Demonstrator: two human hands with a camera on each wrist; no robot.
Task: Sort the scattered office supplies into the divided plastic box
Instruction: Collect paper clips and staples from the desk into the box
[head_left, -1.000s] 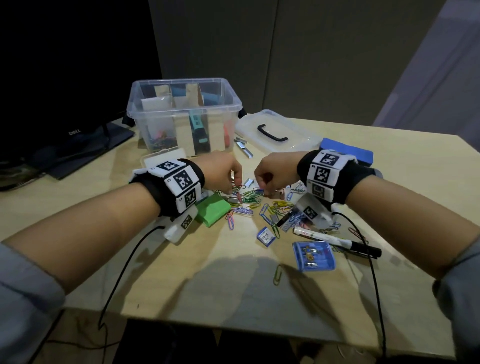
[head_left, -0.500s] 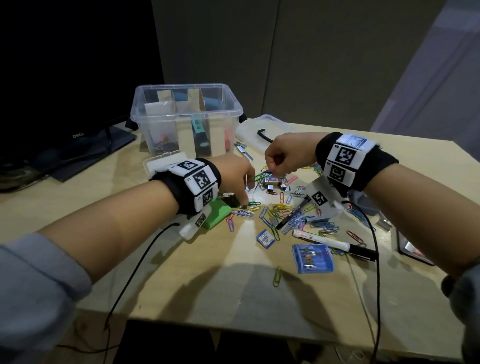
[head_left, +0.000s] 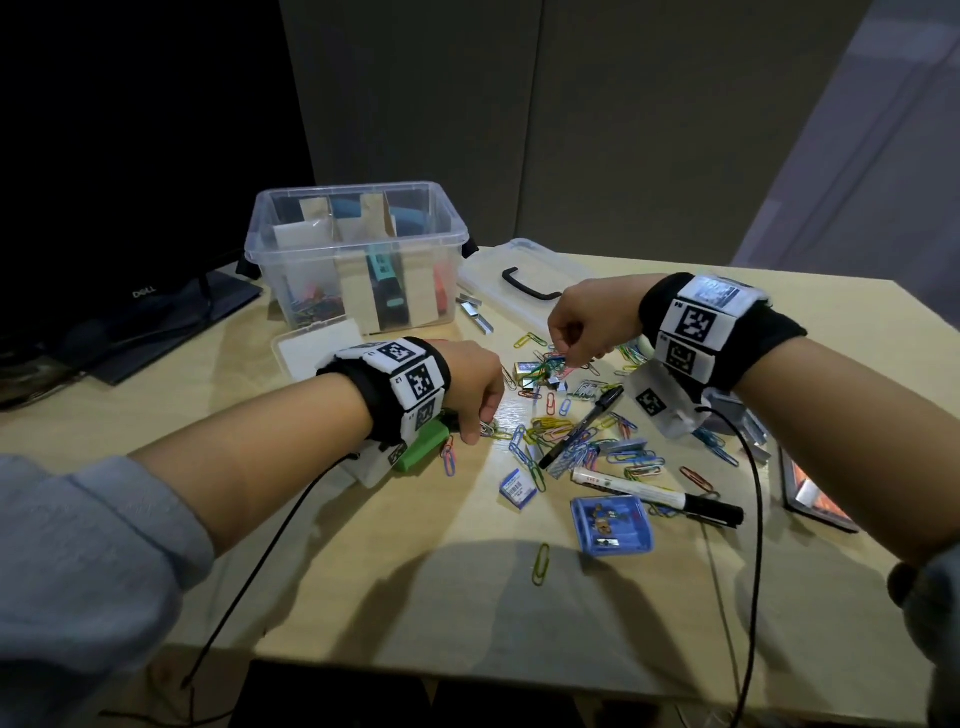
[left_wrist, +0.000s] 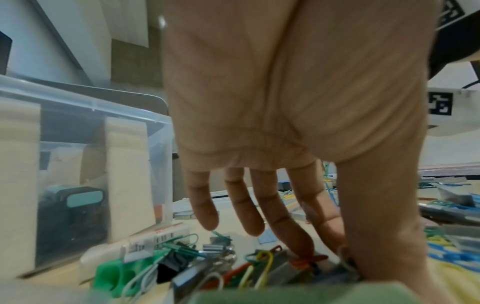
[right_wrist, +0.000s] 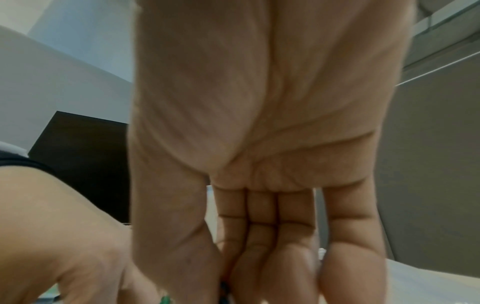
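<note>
Paper clips, thin bent wire in many colours, lie strewn over the pale wooden table; the right hand pinches a tangled green bunch of them, fingers curled. The left hand pinches a silvery clip at the pile's edge. Behind stands the clear, cardboard-divided plastic box.

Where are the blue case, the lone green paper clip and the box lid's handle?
blue case (head_left: 612, 525), head view, middle of its top.
green paper clip (head_left: 541, 564), head view, mid-loop.
handle (head_left: 523, 285), head view, black grip's middle.
</note>
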